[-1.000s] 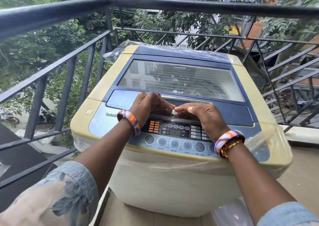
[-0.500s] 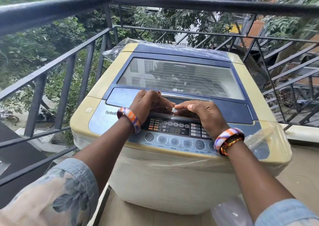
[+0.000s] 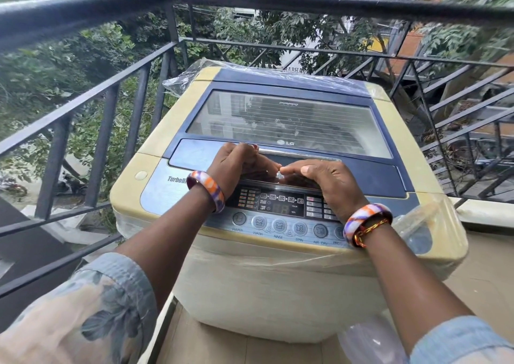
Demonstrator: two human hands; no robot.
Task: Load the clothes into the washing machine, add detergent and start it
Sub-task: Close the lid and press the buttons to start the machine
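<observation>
A cream and blue top-loading washing machine (image 3: pixel 278 285) stands on a balcony, wrapped in clear plastic. Its glass lid (image 3: pixel 289 121) lies flat and closed. My left hand (image 3: pixel 236 166) and my right hand (image 3: pixel 325 182) rest side by side at the lid's front edge, fingers curled under the silver handle bar (image 3: pixel 303 155). The control panel (image 3: pixel 281 210) with its row of round buttons sits just below my wrists; its display looks dark. No clothes or detergent are in view.
A black metal railing (image 3: pixel 111 91) runs close along the left side and behind the machine. Trees and buildings lie beyond it. A tiled floor (image 3: pixel 489 274) extends to the right, and a clear plastic bag (image 3: pixel 370 341) lies at the machine's front right foot.
Both hands have stayed at the lid's front edge. The lid has not lifted. Only the view has shifted slightly.
</observation>
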